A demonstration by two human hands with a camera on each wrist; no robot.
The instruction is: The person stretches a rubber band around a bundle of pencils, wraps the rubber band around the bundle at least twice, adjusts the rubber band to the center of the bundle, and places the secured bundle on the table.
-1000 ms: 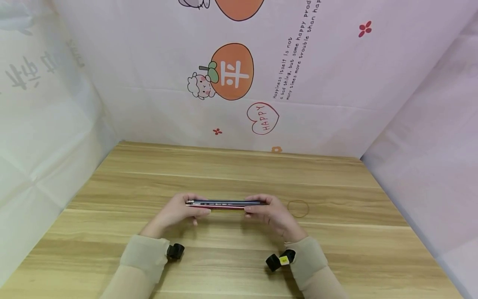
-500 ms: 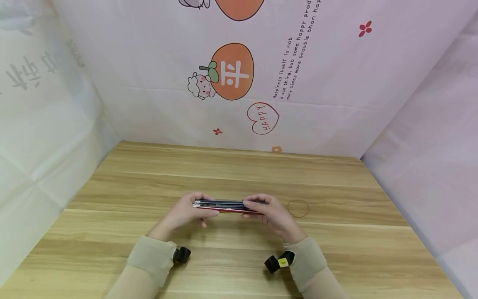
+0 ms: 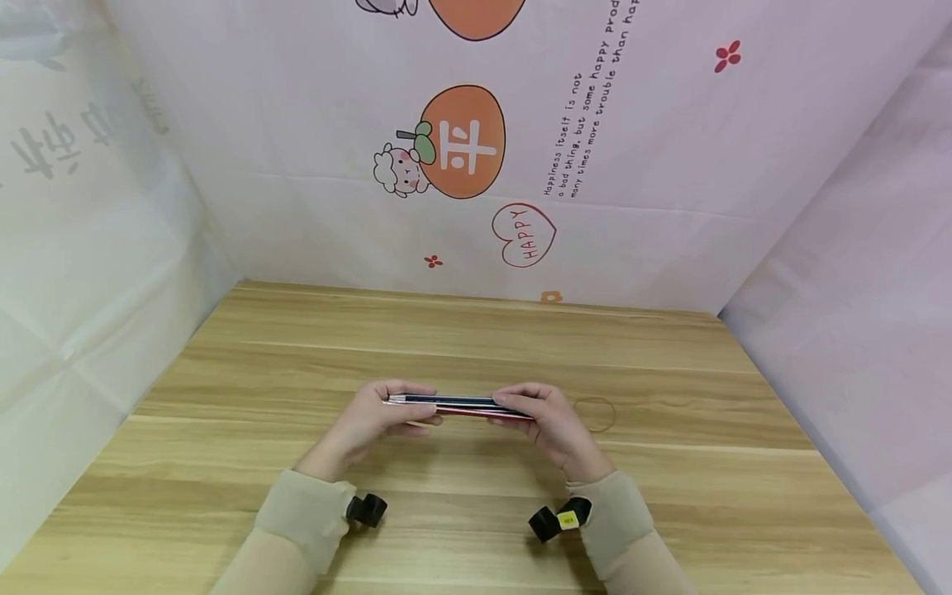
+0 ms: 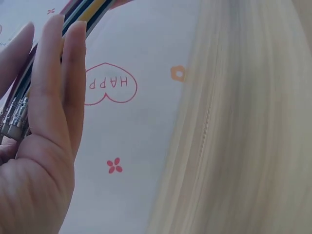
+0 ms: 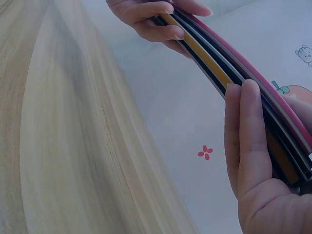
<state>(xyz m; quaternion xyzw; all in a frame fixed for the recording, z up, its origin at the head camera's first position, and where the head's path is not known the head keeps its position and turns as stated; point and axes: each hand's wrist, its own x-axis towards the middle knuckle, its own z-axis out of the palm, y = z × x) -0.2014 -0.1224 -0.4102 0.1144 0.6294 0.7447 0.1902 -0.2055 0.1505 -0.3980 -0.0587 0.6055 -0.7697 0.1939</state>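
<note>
Bundle of pencils [image 3: 464, 400], dark, red and yellow ones, runs sideways just below the middle of the head view, above the woodgrain counter [image 3: 461, 347]. Left grip [image 3: 372, 420] pinches it near the eraser ends [image 4: 13, 130], right grip [image 3: 550, 420] pinches the other end, so 2 grips on 1 bundle. Thin yellowish loop [image 3: 614, 415] lies right of centre, and a printed white backdrop [image 3: 297, 124] fills the upper half.
</note>
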